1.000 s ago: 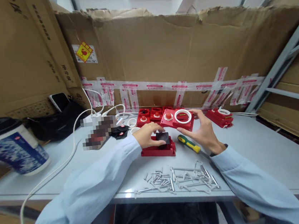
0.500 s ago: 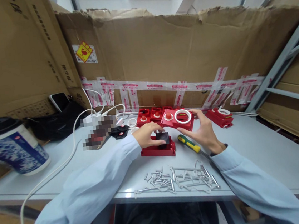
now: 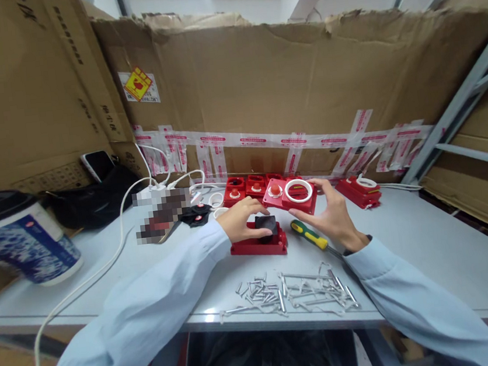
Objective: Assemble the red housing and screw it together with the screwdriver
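My right hand (image 3: 333,217) holds a red plastic cover plate (image 3: 290,195) tilted up above the table; the plate carries a white ring and a red button. Below it, my left hand (image 3: 239,221) pinches a small black block (image 3: 266,225) that sits in a red base housing (image 3: 260,244) lying on the grey table (image 3: 410,246). A green and yellow screwdriver (image 3: 308,235) lies just beside my right wrist.
Several more red housings (image 3: 247,187) and one further red unit (image 3: 358,190) stand by the cardboard wall. Loose screws and metal pins (image 3: 292,292) lie near the front edge. At left are a large paper cup (image 3: 21,238), white cables (image 3: 103,263), a phone (image 3: 97,164) and loose white rings (image 3: 216,201).
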{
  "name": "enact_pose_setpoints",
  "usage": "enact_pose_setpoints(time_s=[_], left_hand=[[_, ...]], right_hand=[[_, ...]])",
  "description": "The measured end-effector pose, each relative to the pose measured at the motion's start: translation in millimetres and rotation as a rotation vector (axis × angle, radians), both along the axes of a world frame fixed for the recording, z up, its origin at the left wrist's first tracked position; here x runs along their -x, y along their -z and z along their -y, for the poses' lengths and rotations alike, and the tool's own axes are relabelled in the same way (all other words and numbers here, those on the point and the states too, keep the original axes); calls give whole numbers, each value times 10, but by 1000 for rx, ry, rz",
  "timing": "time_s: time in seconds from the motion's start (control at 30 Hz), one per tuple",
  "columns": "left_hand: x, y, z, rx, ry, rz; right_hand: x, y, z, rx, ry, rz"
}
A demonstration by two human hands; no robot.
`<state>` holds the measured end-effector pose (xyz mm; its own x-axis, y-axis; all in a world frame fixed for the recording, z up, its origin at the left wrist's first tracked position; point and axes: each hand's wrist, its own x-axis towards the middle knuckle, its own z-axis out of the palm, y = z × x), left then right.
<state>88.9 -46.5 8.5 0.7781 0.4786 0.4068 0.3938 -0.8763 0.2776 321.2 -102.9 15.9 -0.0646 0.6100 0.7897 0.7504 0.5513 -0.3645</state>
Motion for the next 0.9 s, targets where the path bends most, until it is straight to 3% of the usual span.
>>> enact_pose_setpoints(time_s=[0.9], left_hand=[[-5, 28, -14, 13, -11, -7]], right_hand=[[13, -4, 7, 15, -12, -22]])
